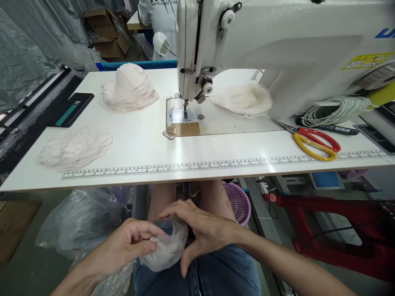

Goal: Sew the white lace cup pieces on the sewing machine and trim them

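Note:
Over my lap, below the table edge, my left hand (131, 242) pinches a strip of white lace (160, 244) that sticks out of a small clear plastic bag (166, 250). My right hand (200, 230) curves over the top and right side of that bag, fingers spread against it. The bag rests on my denim-clad thighs. Above them stands the white sewing table (138, 148) with a white sewing machine (247, 45), its needle and presser foot (185, 107) over the metal plate.
Two heaps of pale lace pieces lie on the table, one at the back (129, 88) and one front left (75, 148). Cream fabric (242, 100) sits behind the machine. Red and yellow scissors (314, 142), coiled white cord (336, 109), a dark phone (72, 109), a purple basket (239, 201), a large plastic bag (83, 222).

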The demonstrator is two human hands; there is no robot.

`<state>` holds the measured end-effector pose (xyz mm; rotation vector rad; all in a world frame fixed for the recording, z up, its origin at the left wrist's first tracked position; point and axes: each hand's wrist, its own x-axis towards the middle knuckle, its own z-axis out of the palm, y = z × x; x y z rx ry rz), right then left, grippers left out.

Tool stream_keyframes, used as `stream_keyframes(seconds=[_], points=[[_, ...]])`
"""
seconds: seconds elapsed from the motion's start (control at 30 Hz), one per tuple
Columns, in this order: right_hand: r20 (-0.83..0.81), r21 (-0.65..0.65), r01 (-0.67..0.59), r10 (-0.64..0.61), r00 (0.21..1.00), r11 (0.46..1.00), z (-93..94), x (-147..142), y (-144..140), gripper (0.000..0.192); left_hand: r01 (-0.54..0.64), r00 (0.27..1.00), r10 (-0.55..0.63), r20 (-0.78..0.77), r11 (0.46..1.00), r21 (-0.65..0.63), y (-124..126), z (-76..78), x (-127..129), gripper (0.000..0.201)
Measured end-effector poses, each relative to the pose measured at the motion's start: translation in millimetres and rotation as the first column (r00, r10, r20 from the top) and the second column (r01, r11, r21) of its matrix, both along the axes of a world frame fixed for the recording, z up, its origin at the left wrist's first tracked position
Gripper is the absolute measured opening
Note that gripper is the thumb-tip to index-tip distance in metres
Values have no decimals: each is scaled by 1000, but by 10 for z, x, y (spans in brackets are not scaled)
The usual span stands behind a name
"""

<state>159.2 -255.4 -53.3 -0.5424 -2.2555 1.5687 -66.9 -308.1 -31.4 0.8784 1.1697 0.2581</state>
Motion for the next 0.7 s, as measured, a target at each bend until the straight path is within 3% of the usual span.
stream_keyframes(seconds=[0.07, 0.17, 0.27, 0.47, 0.7], points=[[51, 2, -35, 35, 998, 999, -49, -37, -16, 60, -7, 1000, 7, -6, 1000, 1, 1, -1, -2, 30], [156, -9, 26, -24, 987, 1000, -128, -50, -23, 30, -33, 999, 33, -12, 999, 18, -1, -2, -27, 28], [152, -31, 58, -52, 987, 998, -182, -25, -7, 18, -49, 998, 51, -34, 997, 63, -3, -13, -61, 26], [80, -127, -36, 47, 996, 991, -247, -50, 18, 14, 82, 995, -78, -65, 995, 60, 68, -38, 43, 24], [-55, -270, -133, 123, 991, 954, -351, -3, 102, 30, 136, 981, -133, -142, 991, 12, 151, -131, 173, 17]])
